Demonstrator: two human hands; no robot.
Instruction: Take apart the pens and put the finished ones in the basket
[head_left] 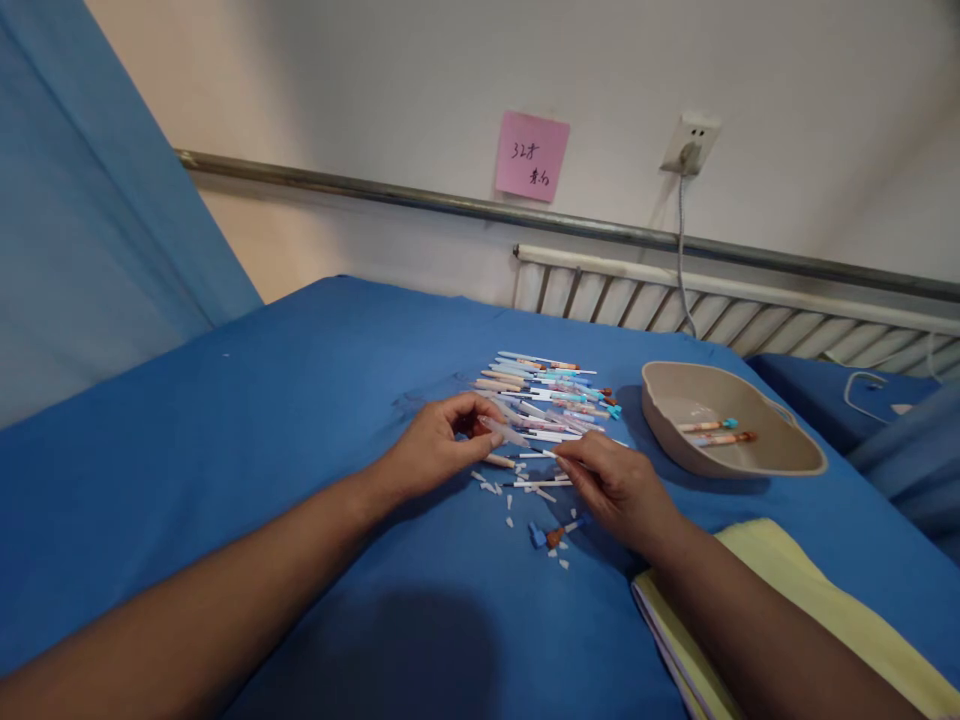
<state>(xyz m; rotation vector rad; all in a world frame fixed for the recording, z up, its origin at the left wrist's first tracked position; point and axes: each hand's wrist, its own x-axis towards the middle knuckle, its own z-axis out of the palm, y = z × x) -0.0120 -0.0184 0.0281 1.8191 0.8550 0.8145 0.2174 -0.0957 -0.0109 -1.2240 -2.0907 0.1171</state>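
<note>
My left hand [439, 445] pinches a whitish, see-through pen barrel [505, 432] between thumb and fingers. A thin white pen refill [541, 452] with a dark tip sits in the closed fingers of my right hand [619, 488], its tip close to the barrel's end. Behind both hands lies a pile of pen barrels and refills [551, 390], pale, peach and blue, some with brown or teal ends. Small white plastic bits [510, 503] are scattered below, near a blue piece [537, 536] and a brown piece [554, 538]. My fingers partly hide the pile's front.
A beige basin [806, 462] at right holds a few pens [724, 439]. Yellow folded cloth [787, 580] lies under my right forearm. Blue cloth [315, 370] covers the table. Behind it are a radiator [600, 295], a rail [420, 203] and a plugged-in cable [682, 240].
</note>
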